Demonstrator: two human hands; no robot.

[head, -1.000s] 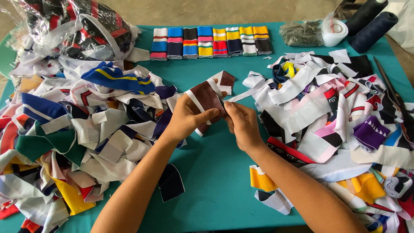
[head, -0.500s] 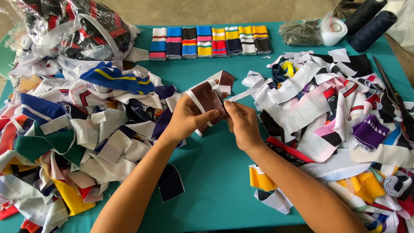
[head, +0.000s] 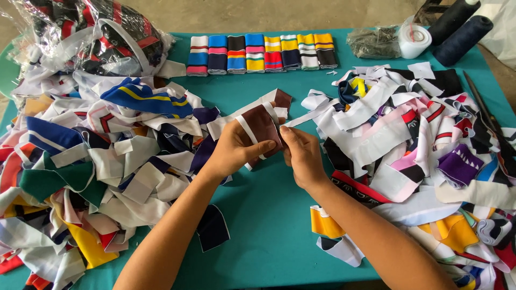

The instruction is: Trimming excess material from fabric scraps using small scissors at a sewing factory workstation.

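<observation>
Head view: my left hand (head: pixel 234 150) and right hand (head: pixel 302 156) meet at the centre of the teal counter (head: pixel 269 215), both grips clenched on a maroon fabric piece with white edging (head: pixel 263 124), held just above the cloth. My left thumb lies across its lower edge; my right fingertips pinch its right side.

At 9 o'clock of my hands sprawls a large heap of mixed fabric strips (head: pixel 91 172), white, navy, green and yellow. At 3 o'clock lies a second heap of strips (head: pixel 419 139), white, black, red and purple.

At 12 o'clock, well apart from my hands, a neat row of folded striped bands (head: pixel 260 53) runs along the counter's far side. A clear plastic bag of more fabric (head: pixel 102 37) sits at 10 o'clock. At 1 o'clock stand a white tape roll (head: pixel 415 40) and two dark thread cones (head: pixel 457 27).

A navy scrap (head: pixel 213 226) lies near my left forearm at 7 o'clock; a yellow-and-white piece (head: pixel 325 223) rests at 5 o'clock.
</observation>
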